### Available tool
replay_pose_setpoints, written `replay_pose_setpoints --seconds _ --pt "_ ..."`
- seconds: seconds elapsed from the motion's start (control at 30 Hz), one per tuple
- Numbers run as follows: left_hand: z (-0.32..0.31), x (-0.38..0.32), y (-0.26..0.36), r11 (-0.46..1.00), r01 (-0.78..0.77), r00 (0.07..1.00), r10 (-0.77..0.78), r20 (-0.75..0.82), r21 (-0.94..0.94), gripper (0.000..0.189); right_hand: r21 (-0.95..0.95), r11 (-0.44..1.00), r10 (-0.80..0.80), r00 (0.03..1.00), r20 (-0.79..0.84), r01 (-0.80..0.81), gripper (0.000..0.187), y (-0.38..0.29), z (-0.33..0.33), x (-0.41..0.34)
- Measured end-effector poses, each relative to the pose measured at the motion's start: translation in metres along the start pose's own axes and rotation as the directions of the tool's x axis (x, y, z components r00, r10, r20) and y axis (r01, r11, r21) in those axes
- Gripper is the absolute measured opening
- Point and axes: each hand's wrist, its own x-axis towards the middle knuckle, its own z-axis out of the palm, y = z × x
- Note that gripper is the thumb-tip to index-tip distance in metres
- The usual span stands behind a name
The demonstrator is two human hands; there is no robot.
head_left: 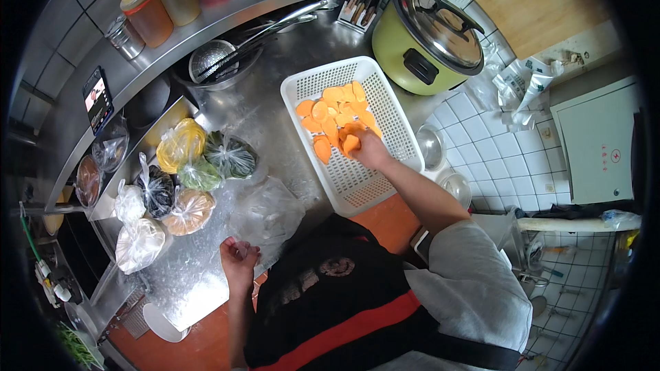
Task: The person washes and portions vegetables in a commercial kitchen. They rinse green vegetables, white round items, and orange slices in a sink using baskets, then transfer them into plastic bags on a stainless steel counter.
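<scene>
Inside the white perforated plastic basket (pixel 394 108), my right hand (pixel 368 147) holds a few orange vegetable slices (pixel 351 143). More orange slices (pixel 337 108) lie loosely piled around the fingers, towards the basket's far end. My left hand (pixel 240 260) pinches the edge of a clear plastic bag (pixel 268 211), which lies on the steel counter left of the basket and looks slack. The bag's mouth cannot be made out clearly.
Tied bags stand at the left: yellow strips (pixel 180 147), dark greens (pixel 230 157) and several others. A green rice cooker (pixel 412 51) is beyond the basket. Ladles rest in a metal bowl (pixel 219 80). A steel shelf (pixel 247 5) overhangs the back, holding squeeze bottles (pixel 149 15) and a phone (pixel 96 100).
</scene>
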Motion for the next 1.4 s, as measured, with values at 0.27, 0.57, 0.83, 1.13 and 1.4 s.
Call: replay_pose_setpoints --seconds 0.27,0.57,0.83,1.13,1.4 --pt "0.005 0.005 -0.004 0.995 -0.025 0.996 0.033 -0.084 0.097 0.044 -0.235 0.930 0.304 0.951 0.061 -0.283 0.091 -0.015 -0.007 0.045" --pt "0.017 -0.016 0.015 0.998 -0.037 0.990 0.045 -0.134 0.058 0.017 -0.302 0.952 -0.016 0.997 0.082 0.040 0.066 -0.020 0.010 0.029" --pt "0.026 -0.013 0.012 0.996 -0.064 0.997 0.067 0.044 -0.065 0.050 -0.207 0.943 -0.295 0.943 -0.151 0.262 0.051 0.002 0.023 0.013" --pt "0.013 -0.016 0.008 0.999 -0.013 1.000 0.012 0.018 0.030 0.053 -0.219 0.957 -0.217 0.969 -0.115 0.188 0.059 0.018 0.015 0.010" --pt "0.014 -0.022 0.028 0.958 0.134 0.987 -0.105 0.123 -0.254 0.060 0.009 0.993 -0.121 0.992 0.034 0.121 0.059 0.010 0.008 0.008"
